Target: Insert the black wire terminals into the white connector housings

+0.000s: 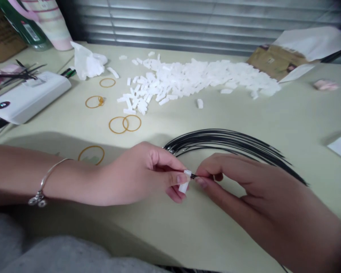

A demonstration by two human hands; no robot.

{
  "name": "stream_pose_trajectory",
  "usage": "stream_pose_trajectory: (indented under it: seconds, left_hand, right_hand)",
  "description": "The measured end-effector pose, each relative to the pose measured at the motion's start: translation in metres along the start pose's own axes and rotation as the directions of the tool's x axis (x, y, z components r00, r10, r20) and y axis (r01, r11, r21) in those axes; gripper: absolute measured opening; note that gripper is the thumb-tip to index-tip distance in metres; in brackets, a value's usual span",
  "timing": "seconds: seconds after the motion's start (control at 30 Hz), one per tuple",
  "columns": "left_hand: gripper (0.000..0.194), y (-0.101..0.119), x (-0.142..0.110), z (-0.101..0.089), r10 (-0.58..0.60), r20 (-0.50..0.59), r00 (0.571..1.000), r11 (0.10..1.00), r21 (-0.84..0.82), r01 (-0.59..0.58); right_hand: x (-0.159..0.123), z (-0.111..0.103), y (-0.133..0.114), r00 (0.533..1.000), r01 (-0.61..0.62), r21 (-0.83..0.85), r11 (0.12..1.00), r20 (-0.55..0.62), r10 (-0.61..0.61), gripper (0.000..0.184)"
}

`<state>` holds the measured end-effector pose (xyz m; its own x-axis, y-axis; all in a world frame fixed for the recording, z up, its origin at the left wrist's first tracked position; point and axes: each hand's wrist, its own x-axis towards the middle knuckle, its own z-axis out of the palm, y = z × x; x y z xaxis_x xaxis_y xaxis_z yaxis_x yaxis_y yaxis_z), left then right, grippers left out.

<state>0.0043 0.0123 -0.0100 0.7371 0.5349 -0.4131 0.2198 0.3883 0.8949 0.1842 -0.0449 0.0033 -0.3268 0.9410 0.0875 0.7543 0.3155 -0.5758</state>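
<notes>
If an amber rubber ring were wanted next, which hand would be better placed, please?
Probably the left hand: amber rings lie nearer it, though it grips a white plastic block. The right hand pinches thin black wires.

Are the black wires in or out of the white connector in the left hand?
Apparently in: the black wires reach the white connector's edge with no free ends visible. Cannot tell how deep.

A small white ribbed connector (184, 182) sits tilted against thin black wires (193, 176).
</notes>
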Motion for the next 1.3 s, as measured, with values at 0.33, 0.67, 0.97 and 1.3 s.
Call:
stream_pose_trajectory:
  seconds: [0.33, 0.67, 0.97, 1.3]
  left_hand:
    - [0.011, -0.002, -0.003, 0.003, 0.007, -0.02, 1.0, 0.999, 0.054, -0.006]
    - [0.012, -0.001, 0.001, 0.002, 0.007, 0.015, 1.0, 0.999, 0.035, -0.008]
    - [0.014, 0.002, 0.002, -0.001, -0.034, 0.047, 0.998, 0.996, -0.079, 0.037]
    - [0.011, -0.001, 0.003, -0.001, -0.009, 0.042, 0.999, 0.984, -0.18, 0.017]
  right_hand:
    - [0.002, 0.003, -0.007, 0.996, -0.092, 0.085, 0.992, 0.022, 0.09, 0.019]
    - [0.008, -0.012, 0.007, 0.995, -0.082, 0.118, 0.99, 0.071, 0.074, 0.02]
    - [0.001, -0.017, 0.022, 0.969, 0.233, -0.254, 0.939, -0.022, -0.247, 0.017]
    - [0.005, -0.01, 0.013, 0.994, 0.108, -0.024, 0.994, 0.002, -0.108, 0.021]
